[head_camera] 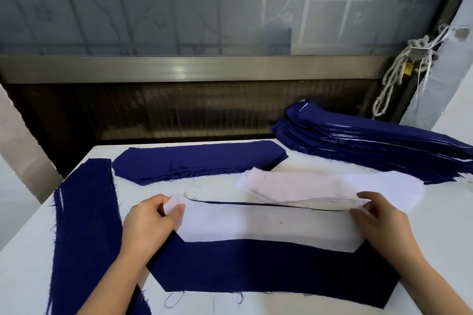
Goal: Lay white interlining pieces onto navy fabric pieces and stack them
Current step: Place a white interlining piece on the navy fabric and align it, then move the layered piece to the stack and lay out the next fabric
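A navy fabric piece (268, 271) lies flat on the white table in front of me. A white interlining piece (266, 222) covers its upper half. My left hand (148, 222) pinches the interlining's left end, and my right hand (378, 217) pinches its right end. Just behind lies a loose heap of white interlining pieces (330, 184). A tall stack of navy pieces (371, 146) sits at the back right.
A low stack of navy pieces (199, 161) lies at the back centre. A long navy strip pile (84, 225) runs along the table's left side. The white table (25, 276) ends at a dark wall and window behind; ropes (399, 77) hang at the right.
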Demonstrator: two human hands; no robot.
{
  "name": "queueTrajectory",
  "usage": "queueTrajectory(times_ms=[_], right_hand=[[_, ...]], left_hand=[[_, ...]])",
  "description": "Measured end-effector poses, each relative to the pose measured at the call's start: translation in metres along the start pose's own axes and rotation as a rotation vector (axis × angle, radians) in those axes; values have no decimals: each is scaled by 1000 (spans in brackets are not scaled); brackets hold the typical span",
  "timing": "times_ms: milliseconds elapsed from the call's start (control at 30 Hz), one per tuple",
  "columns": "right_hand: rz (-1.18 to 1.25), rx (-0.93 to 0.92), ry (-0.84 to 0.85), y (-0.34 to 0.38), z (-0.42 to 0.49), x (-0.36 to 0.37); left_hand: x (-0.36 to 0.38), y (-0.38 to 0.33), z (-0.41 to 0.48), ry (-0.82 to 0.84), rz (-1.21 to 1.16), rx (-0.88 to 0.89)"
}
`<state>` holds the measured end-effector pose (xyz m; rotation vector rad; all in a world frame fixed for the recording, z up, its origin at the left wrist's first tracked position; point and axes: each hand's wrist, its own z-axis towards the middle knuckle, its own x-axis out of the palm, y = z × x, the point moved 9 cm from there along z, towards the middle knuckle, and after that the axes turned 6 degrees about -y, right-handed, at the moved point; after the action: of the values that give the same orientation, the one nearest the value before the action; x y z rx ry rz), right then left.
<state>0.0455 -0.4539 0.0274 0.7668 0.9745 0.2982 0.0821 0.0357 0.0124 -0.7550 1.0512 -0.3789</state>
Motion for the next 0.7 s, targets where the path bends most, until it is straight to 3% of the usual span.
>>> queueTrajectory(times_ms=[167, 533, 700], right_hand=[[-60, -54, 59, -1, -7, 9], [-144, -66, -31, -1, -8, 1], [-399, -258, -194, 19, -13, -14]], left_hand=[[4, -2, 0, 28, 125, 52], [6, -4, 0, 24, 165, 88], [-9, -19, -4, -93, 139, 148]])
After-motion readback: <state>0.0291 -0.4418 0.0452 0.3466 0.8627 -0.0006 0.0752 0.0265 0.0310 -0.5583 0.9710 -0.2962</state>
